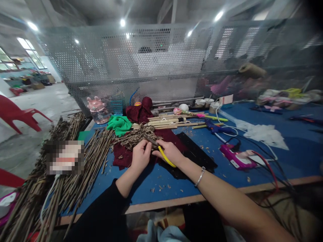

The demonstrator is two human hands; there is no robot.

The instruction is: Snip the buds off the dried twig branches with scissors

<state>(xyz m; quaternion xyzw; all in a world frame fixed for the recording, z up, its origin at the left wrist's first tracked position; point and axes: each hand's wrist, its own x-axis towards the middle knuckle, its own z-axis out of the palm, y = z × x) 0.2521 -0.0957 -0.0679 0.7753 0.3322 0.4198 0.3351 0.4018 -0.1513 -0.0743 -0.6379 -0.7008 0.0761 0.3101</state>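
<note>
My right hand (171, 154) is wrapped around yellow-handled scissors (166, 157), whose dark blades point up and left over a pile of dried brown plant pieces (136, 137). Beside the blades is my left hand (140, 155), its thumb and fingers pinched together at the pile's near edge. Whatever sits in that pinch is too small to make out. The pile rests on a dark red cloth (121, 157), and a black sheet (196, 151) lies to its right.
Bundles of dry stalks (83, 168) cover the table's left side, with a blurred-out device on them. Behind the pile are a green cloth (119, 125), pale sticks (164, 123) and a pink-lidded jar (98, 111). A glue gun (217, 127), magenta power strip (237, 158) and cables occupy the right.
</note>
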